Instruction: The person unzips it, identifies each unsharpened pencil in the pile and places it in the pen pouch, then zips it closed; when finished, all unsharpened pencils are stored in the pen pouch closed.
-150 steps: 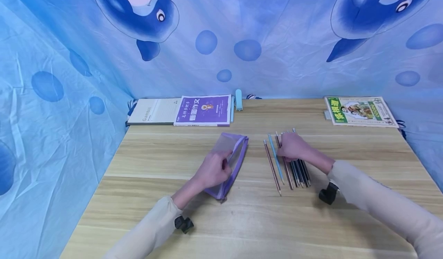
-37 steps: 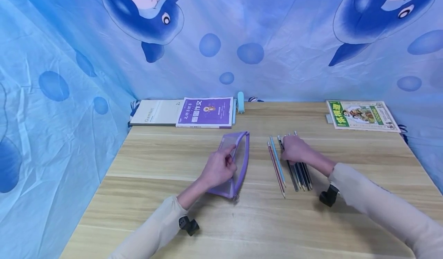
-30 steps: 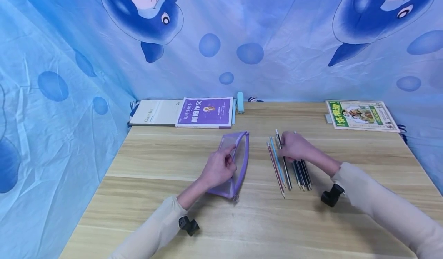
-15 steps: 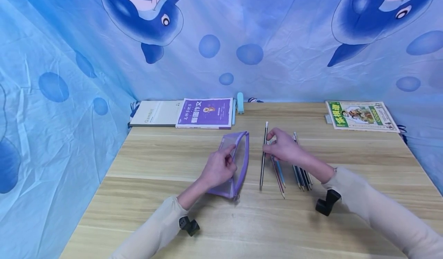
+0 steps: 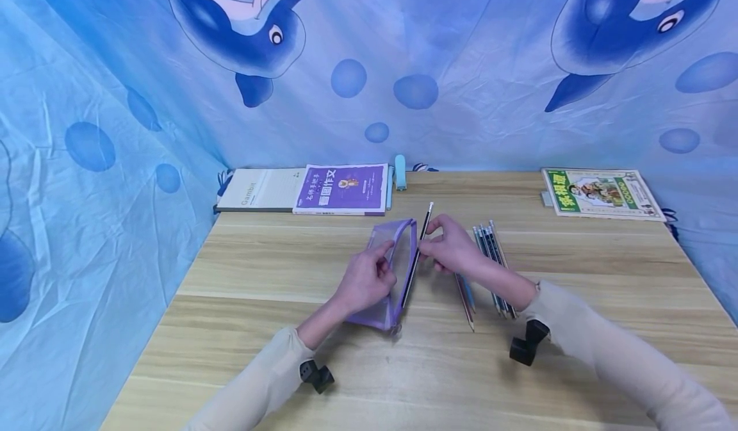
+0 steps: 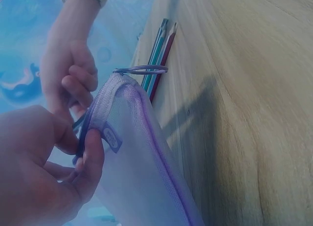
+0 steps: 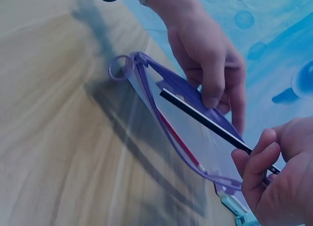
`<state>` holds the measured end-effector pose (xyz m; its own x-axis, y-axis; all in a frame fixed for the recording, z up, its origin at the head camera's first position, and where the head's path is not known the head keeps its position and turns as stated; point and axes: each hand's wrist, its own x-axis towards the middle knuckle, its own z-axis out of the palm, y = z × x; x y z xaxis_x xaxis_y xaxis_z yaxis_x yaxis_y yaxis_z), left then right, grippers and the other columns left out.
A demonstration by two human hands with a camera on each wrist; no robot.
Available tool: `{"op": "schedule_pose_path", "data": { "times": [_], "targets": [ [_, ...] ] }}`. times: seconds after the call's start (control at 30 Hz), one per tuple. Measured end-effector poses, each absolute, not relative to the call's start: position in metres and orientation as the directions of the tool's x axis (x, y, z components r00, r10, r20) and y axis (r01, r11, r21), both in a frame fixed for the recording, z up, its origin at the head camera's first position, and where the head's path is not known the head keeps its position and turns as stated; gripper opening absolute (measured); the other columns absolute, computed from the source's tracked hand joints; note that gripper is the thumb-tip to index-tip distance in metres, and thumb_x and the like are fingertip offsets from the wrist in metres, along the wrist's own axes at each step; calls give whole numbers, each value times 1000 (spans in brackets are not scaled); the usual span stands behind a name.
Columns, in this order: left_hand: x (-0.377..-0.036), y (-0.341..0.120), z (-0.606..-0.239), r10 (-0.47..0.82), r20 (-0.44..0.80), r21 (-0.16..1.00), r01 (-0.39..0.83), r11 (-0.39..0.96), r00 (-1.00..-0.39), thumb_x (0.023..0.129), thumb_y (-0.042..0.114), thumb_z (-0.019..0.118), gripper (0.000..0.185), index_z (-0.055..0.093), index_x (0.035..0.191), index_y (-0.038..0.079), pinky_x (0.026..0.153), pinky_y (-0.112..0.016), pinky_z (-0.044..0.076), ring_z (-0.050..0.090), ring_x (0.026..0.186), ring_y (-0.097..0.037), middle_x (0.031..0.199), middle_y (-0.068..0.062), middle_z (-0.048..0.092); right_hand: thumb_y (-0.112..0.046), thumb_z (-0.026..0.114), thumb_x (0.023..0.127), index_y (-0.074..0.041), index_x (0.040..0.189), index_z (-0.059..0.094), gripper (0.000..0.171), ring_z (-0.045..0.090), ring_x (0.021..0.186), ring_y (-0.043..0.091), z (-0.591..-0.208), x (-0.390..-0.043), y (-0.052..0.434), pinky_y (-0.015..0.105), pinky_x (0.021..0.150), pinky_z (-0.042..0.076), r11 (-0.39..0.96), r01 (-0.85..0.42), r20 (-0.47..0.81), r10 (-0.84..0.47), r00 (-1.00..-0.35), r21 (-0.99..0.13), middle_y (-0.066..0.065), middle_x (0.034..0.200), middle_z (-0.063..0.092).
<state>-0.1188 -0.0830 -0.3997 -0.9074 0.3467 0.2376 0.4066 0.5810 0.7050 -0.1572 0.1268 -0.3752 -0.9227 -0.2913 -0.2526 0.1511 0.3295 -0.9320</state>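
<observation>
The right hand (image 5: 452, 250) covers the middle of the pencil (image 5: 416, 256) beside the pouch (image 5: 398, 271), the pencil's far end runs off the right wrist picture, and the words on the books (image 5: 341, 188) behind the pouch are too small to read.

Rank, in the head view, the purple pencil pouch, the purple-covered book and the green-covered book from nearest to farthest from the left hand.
1. Purple pencil pouch: gripped by the left hand at its open edge, table centre.
2. Purple-covered book: at the far edge of the table, just left of centre, behind the pouch.
3. Green-covered book: at the far right corner, well beyond the right hand.
</observation>
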Motion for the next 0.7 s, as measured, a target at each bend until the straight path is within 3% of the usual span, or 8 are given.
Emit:
{"op": "schedule_pose_path", "data": {
  "times": [0.43,0.7],
  "targets": [
    [-119,-83,-399,348,233,728,400,556,-908,76,-8,61,61,51,136,-14,50,-23,50,54,60,-11,73,-2,60,-2,61,91,0,113,41,30,52,44,15,-387,-149,107,23,37,38,274,154,-241,-321,-916,-949,22,86,70],
    [-119,-82,-400,342,234,738,395,547,-910,77,-8,62,59,51,135,-15,52,-23,51,55,62,-11,74,-2,60,-3,62,92,1,112,44,28,56,47,21,-393,-144,102,25,38,42,309,142,-244,-323,-914,-941,15,79,71]
  ]
}}
